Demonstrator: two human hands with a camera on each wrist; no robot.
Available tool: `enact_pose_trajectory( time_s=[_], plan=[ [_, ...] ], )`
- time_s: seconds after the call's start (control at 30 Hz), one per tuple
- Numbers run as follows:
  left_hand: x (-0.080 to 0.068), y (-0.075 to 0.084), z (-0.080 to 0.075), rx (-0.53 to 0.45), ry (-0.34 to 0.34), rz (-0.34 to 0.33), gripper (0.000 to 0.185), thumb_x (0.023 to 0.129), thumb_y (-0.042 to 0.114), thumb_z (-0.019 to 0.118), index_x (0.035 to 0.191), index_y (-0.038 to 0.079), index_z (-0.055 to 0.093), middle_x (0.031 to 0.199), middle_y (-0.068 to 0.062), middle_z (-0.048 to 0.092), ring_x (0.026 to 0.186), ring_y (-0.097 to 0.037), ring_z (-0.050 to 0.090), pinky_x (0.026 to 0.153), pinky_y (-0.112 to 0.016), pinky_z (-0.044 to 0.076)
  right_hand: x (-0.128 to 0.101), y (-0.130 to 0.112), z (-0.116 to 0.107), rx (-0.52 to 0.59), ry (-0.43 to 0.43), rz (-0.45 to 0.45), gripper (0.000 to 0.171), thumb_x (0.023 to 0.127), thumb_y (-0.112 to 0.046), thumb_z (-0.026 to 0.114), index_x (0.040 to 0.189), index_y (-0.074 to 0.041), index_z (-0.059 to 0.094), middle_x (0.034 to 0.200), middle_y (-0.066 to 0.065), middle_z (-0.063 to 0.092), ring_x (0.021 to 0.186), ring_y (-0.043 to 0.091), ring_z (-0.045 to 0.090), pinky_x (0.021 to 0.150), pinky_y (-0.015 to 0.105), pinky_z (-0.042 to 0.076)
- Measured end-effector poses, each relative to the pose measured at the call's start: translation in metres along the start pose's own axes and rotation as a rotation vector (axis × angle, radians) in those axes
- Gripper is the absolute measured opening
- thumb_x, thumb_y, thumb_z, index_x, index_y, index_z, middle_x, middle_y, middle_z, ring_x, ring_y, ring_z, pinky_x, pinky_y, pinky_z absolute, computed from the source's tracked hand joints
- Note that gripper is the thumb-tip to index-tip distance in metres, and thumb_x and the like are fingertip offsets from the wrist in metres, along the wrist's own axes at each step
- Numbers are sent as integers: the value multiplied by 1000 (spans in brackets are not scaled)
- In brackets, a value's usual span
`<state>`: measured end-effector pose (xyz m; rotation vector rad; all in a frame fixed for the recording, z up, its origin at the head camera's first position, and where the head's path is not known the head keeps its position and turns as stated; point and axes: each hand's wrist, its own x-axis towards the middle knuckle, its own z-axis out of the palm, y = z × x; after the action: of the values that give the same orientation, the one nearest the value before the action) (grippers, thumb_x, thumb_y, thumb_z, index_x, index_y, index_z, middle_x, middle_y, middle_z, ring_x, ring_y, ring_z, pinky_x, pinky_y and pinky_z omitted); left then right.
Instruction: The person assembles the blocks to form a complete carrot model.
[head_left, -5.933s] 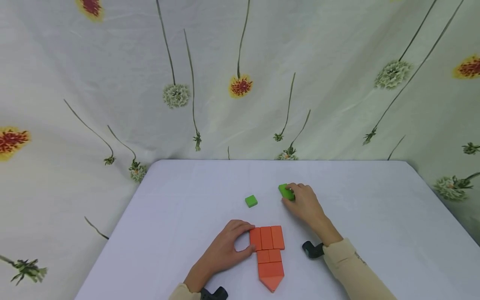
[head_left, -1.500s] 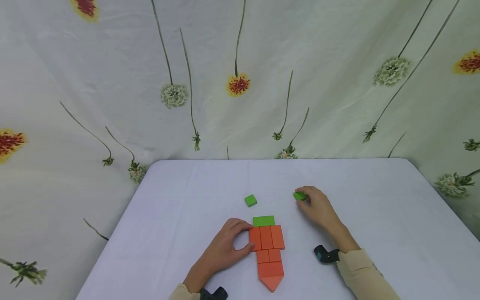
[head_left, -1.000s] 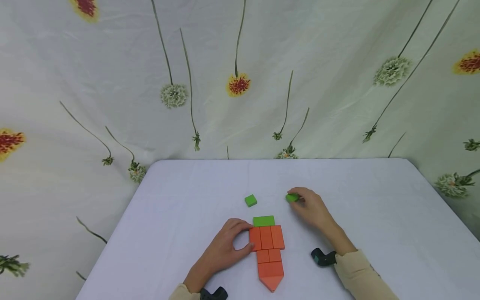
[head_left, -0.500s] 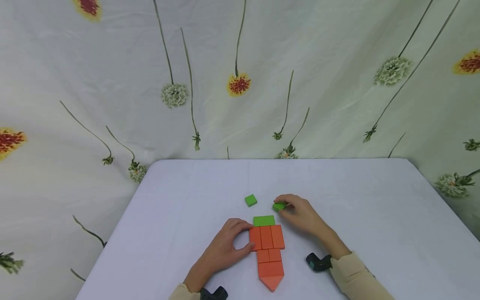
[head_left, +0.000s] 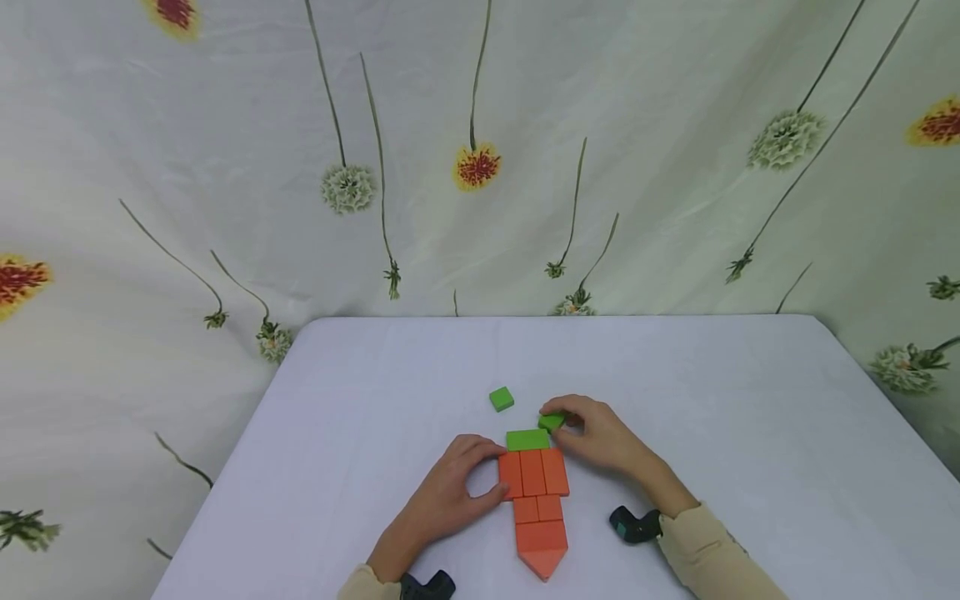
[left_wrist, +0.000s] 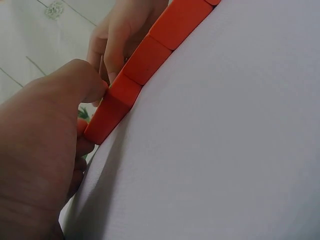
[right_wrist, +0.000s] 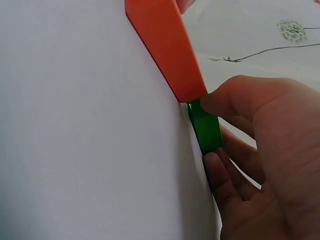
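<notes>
Green block (head_left: 552, 422), half hidden by right hand (head_left: 600, 437), seemingly pinched.

white table (head_left: 750, 433), orange blocks (head_left: 534, 473), green blocks (head_left: 502, 398)

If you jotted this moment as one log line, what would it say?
right hand: pinches small green block beside green rectangle | left hand: grips orange block figure | loose green square on table

You get soft, even light with no glare. Only faint shadows lie on the white table (head_left: 390, 392) beside the orange blocks (head_left: 534, 475). Your wrist pictures look blurry close up, and the curtain (head_left: 225, 150) bends near the edges.
</notes>
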<state>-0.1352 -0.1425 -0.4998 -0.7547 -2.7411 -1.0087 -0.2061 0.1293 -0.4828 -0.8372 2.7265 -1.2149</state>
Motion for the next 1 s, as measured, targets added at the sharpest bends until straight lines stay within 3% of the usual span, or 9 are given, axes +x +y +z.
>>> enact_pose_trajectory(
  time_s=[1.0],
  plan=[
    [1,-4,0,-15,-5,9,41,90,28,81,127,20,67,125,10,61,123,-10,53,107,-34,52,-1,3,0,31,-17,1,36,94,-12,72,130,-17,68,131,1,66,107,16,61,96,32,55]
  ],
)
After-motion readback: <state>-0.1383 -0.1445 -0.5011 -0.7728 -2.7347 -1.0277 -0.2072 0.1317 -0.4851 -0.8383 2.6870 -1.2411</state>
